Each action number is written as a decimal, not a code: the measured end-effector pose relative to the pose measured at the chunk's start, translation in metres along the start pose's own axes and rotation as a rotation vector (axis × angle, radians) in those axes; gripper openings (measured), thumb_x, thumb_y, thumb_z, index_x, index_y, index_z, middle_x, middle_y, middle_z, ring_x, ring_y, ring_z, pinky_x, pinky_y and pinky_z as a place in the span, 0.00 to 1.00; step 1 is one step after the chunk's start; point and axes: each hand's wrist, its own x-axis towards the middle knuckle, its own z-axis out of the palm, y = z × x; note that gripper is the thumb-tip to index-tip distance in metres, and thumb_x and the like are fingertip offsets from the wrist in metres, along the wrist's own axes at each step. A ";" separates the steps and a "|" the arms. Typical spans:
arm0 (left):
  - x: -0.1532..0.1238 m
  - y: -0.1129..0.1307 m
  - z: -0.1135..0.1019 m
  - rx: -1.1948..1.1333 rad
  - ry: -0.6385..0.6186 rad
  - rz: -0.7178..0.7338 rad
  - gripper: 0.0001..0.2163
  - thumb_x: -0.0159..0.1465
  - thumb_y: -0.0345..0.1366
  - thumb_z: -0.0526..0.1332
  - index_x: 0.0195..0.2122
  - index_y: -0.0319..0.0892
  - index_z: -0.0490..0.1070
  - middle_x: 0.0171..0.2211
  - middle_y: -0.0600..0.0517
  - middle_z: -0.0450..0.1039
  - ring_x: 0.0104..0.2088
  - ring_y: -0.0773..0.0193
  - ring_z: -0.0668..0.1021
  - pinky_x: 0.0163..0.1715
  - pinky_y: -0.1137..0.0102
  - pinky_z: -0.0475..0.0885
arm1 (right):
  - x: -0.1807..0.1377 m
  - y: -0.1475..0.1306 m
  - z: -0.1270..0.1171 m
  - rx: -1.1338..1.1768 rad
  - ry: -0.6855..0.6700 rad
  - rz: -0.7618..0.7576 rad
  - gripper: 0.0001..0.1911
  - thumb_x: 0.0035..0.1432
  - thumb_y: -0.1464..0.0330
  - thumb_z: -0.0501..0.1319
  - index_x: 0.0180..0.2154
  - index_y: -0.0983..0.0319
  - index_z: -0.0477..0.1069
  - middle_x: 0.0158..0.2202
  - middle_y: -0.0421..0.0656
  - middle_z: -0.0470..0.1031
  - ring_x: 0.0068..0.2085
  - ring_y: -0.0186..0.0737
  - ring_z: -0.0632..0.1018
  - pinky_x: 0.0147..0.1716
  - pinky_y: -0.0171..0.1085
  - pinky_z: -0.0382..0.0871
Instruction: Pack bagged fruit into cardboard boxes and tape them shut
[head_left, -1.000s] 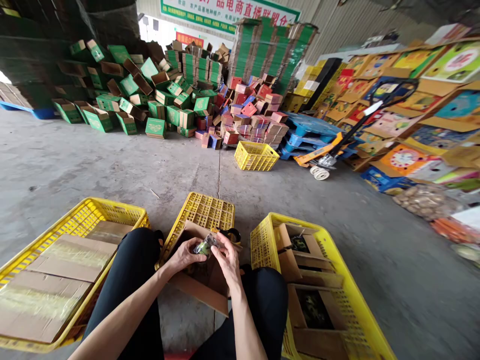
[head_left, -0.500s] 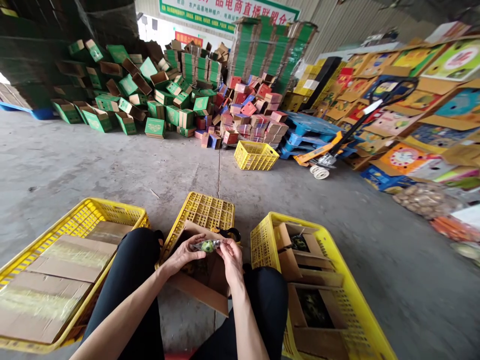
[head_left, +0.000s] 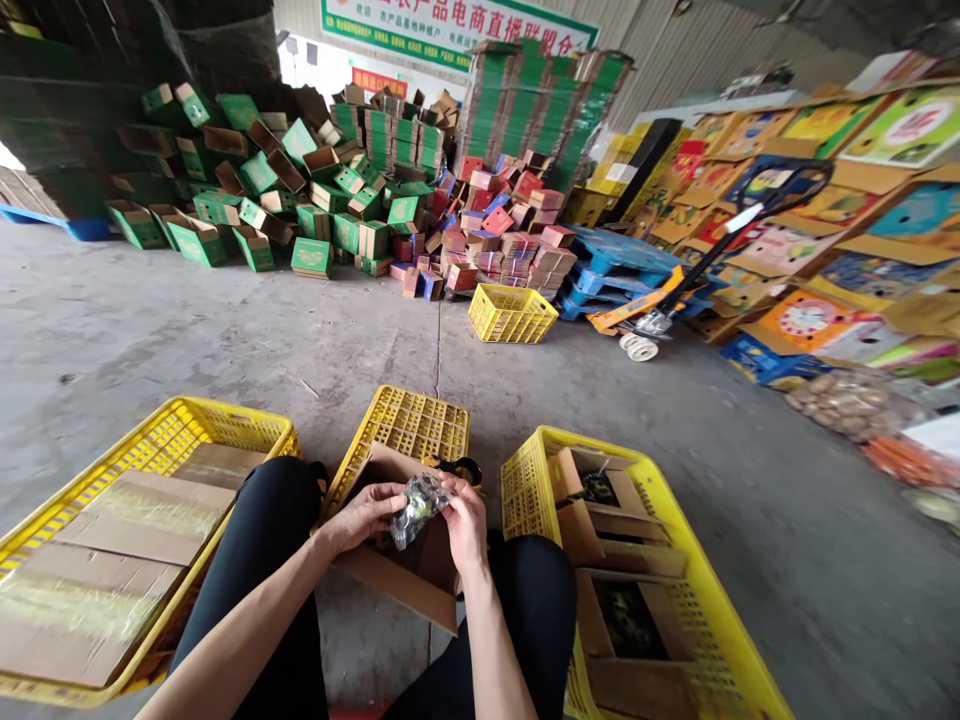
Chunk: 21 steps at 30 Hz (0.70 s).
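Between my two hands is a small clear plastic bag (head_left: 417, 510) with something green inside; its exact kind I cannot make out. My left hand (head_left: 367, 515) pinches the bag's left side, and my right hand (head_left: 463, 515) grips its right edge. Below them an open cardboard box (head_left: 397, 580) with raised flaps leans on an upturned yellow crate (head_left: 409, 425) between my knees. The box's inside is mostly hidden by my hands. Behind my right hand lies a black and yellow tape dispenser (head_left: 459, 467), partly covered.
On the left, a yellow crate (head_left: 240, 420) holds taped cardboard boxes (head_left: 142, 515). To the right, another yellow crate (head_left: 712, 570) holds open boxes with dark green contents. Farther off are a small yellow crate (head_left: 513, 314), a pallet jack (head_left: 652, 315) and piled green boxes (head_left: 311, 255).
The bag has been turned and hangs lower, showing more of its crinkled plastic. My left hand has shifted slightly down; my right hand stays almost in place.
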 end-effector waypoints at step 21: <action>0.003 0.002 -0.001 0.088 0.113 0.124 0.25 0.54 0.43 0.81 0.51 0.41 0.82 0.44 0.46 0.83 0.42 0.54 0.82 0.47 0.63 0.75 | -0.002 -0.001 -0.001 -0.309 -0.081 0.044 0.31 0.48 0.50 0.79 0.50 0.57 0.82 0.52 0.49 0.84 0.55 0.56 0.83 0.57 0.52 0.76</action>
